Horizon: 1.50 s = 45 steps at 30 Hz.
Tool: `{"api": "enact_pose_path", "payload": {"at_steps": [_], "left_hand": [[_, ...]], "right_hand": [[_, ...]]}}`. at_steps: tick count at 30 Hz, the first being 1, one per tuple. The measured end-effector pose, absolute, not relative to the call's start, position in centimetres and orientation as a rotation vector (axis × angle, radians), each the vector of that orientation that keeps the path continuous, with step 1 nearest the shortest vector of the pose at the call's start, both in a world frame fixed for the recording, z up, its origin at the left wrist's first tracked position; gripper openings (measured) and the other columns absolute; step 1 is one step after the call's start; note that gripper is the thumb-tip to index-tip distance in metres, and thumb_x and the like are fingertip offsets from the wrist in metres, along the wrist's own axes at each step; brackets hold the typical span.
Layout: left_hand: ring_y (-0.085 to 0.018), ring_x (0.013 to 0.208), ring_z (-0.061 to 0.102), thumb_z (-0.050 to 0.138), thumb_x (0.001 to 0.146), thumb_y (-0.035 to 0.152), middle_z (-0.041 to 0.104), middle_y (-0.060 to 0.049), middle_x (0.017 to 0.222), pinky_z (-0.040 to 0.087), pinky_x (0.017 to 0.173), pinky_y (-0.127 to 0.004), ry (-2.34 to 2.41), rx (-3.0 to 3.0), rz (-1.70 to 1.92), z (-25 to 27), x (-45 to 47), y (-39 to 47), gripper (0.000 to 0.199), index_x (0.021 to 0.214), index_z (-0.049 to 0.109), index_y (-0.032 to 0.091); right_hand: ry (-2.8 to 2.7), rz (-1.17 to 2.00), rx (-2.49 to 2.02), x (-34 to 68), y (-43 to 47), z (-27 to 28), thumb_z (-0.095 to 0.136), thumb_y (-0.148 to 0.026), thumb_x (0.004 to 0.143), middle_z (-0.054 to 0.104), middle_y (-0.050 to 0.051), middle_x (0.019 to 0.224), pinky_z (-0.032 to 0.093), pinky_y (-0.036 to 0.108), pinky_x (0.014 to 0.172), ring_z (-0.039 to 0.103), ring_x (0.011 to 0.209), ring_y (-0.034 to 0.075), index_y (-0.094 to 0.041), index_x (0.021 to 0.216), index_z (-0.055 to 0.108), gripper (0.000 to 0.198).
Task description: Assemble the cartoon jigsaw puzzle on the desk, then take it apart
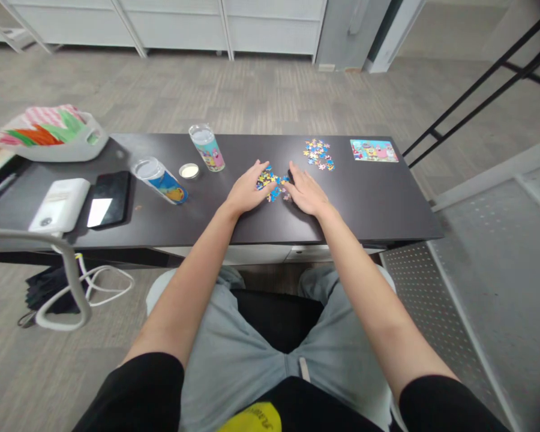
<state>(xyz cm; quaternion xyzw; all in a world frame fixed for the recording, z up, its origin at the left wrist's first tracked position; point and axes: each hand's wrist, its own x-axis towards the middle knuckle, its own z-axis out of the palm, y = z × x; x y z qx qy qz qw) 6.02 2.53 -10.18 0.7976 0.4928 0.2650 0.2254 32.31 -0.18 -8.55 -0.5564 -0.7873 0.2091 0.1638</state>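
My left hand [248, 190] and my right hand [306, 190] rest on either side of a pile of jigsaw puzzle pieces [273, 186] on the dark table. Both have their fingers apart, with fingertips and thumbs at the edges of the pile. Parts of that blue, yellow and pink pile are hidden under the fingers. Beyond my right hand lies a second, looser group of puzzle pieces [318, 153]. A colourful picture card [374, 150] is flat near the table's far right corner.
Left of my hands, a printed clear-topped canister [208, 149] stands upright, and a blue canister [161, 180] is close by. A round lid [189, 171] sits between them. Further left are a black phone [110, 199], a white power bank [60, 205] and a white basket [67, 150].
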Motion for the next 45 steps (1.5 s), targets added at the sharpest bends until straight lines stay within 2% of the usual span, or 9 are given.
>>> {"api": "enact_pose_path", "payload": {"at_steps": [3, 5, 9, 16, 20, 23, 32, 39, 45], "left_hand": [[-0.043, 0.197, 0.041, 0.077, 0.107, 0.066, 0.063, -0.025, 0.196, 0.033, 0.164, -0.067, 1.318, 2.284, 0.741, -10.2, 5.6, 2.2, 0.088, 0.179, 0.067, 0.017], [-0.046, 0.197, 0.04, 0.083, 0.103, 0.067, 0.064, -0.022, 0.195, 0.035, 0.162, -0.072, 1.305, 2.335, 0.683, -10.0, 5.4, 1.9, 0.088, 0.178, 0.07, 0.022], [-0.05, 0.195, 0.04, 0.086, 0.103, 0.072, 0.063, -0.02, 0.195, 0.038, 0.156, -0.079, 1.261, 2.39, 0.561, -9.4, 5.0, 1.4, 0.086, 0.175, 0.072, 0.028], [-0.046, 0.185, 0.05, 0.087, 0.105, 0.059, 0.067, -0.016, 0.189, 0.043, 0.151, -0.074, 1.23, 2.452, 0.616, -8.9, 4.1, 1.4, 0.071, 0.17, 0.074, 0.032], [-0.039, 0.155, 0.067, 0.077, 0.113, 0.053, 0.077, -0.013, 0.16, 0.053, 0.139, -0.068, 1.277, 2.469, 0.712, -8.2, 3.2, 0.7, 0.041, 0.147, 0.084, 0.032], [-0.037, 0.14, 0.068, 0.078, 0.112, 0.049, 0.077, -0.012, 0.145, 0.057, 0.13, -0.065, 1.328, 2.467, 0.743, -7.8, 2.5, -0.1, 0.032, 0.137, 0.087, 0.031], [-0.037, 0.138, 0.066, 0.081, 0.114, 0.05, 0.077, -0.012, 0.143, 0.054, 0.122, -0.061, 1.29, 2.498, 0.667, -8.1, 3.2, -1.7, 0.024, 0.129, 0.088, 0.032], [-0.037, 0.131, 0.067, 0.072, 0.116, 0.042, 0.078, -0.012, 0.135, 0.053, 0.122, -0.063, 1.392, 2.421, 0.692, -7.7, 2.0, -1.5, 0.021, 0.123, 0.087, 0.029], [-0.034, 0.126, 0.069, 0.075, 0.112, 0.039, 0.078, -0.011, 0.132, 0.057, 0.12, -0.059, 1.372, 2.359, 0.733, -7.6, 1.9, -0.5, 0.024, 0.128, 0.087, 0.026]], "right_hand": [[-2.108, 0.656, -1.521, 34.0, -0.5, -9.3, 0.04, -0.041, 0.13, 0.057, 0.017, 0.206, 0.037, 0.051, 0.163, 0.053, 0.193, 0.027, -0.013, 0.202, 0.052, 0.078], [-2.092, 0.631, -1.465, 34.9, -1.1, -9.7, 0.053, -0.042, 0.128, 0.066, 0.015, 0.198, 0.044, 0.053, 0.16, 0.06, 0.187, 0.029, -0.023, 0.19, 0.069, 0.067], [-2.179, 0.548, -1.386, 35.5, -2.7, -9.9, 0.078, -0.042, 0.122, 0.07, 0.017, 0.186, 0.047, 0.053, 0.158, 0.064, 0.18, 0.033, -0.029, 0.16, 0.089, 0.042], [-2.241, 0.51, -1.436, 36.1, -2.8, -8.7, 0.082, -0.042, 0.119, 0.073, 0.013, 0.179, 0.045, 0.067, 0.157, 0.062, 0.175, 0.042, -0.035, 0.129, 0.093, 0.016], [-2.222, 0.596, -1.385, 37.5, -1.8, -8.5, 0.084, -0.043, 0.118, 0.081, 0.013, 0.164, 0.051, 0.067, 0.153, 0.071, 0.163, 0.042, -0.035, 0.114, 0.092, 0.012], [-2.244, 0.669, -1.257, 38.6, -1.2, -8.8, 0.083, -0.044, 0.12, 0.084, 0.011, 0.157, 0.059, 0.063, 0.144, 0.078, 0.15, 0.04, -0.034, 0.104, 0.092, 0.021], [-2.161, 0.676, -1.101, 38.3, 0.1, -10.2, 0.101, -0.047, 0.103, 0.082, 0.012, 0.134, 0.061, 0.072, 0.131, 0.079, 0.136, 0.045, -0.035, 0.114, 0.092, 0.018], [-2.172, 0.661, -1.153, 37.6, -0.2, -9.6, 0.09, -0.04, 0.111, 0.082, 0.009, 0.124, 0.062, 0.061, 0.116, 0.079, 0.115, 0.037, -0.035, 0.129, 0.093, 0.019], [-2.171, 0.658, -1.165, 37.5, -0.2, -9.4, 0.088, -0.039, 0.111, 0.082, 0.008, 0.123, 0.061, 0.059, 0.117, 0.079, 0.111, 0.035, -0.036, 0.14, 0.094, 0.029]]}}
